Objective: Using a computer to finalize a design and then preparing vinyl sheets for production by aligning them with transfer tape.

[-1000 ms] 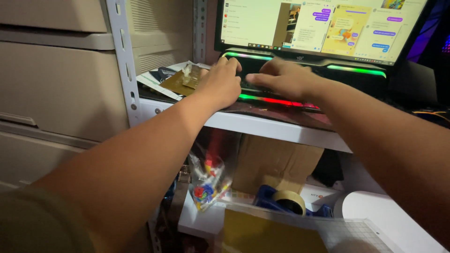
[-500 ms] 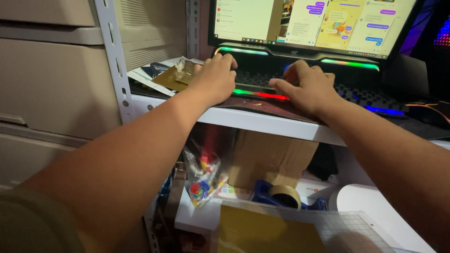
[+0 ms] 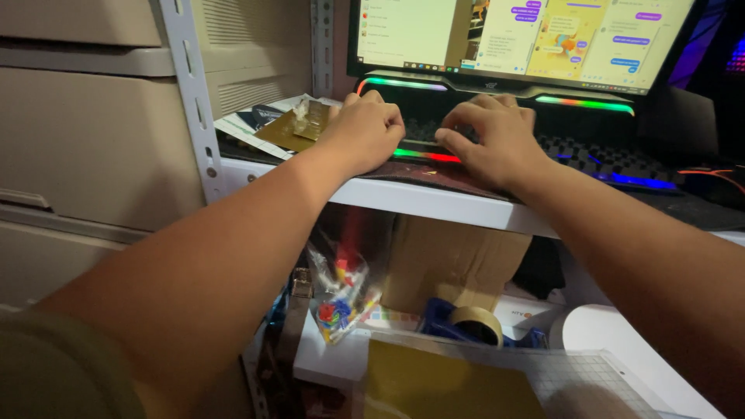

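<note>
Your left hand (image 3: 365,132) and your right hand (image 3: 493,140) both rest on the laptop keyboard (image 3: 590,155), which sits on the white shelf (image 3: 434,203) under the lit screen (image 3: 528,39). The grip of each hand holds nothing; the fingers are bent and lie loosely on the keys. Just beside your left hand lie papers (image 3: 256,124) and a gold card (image 3: 291,132).
</note>
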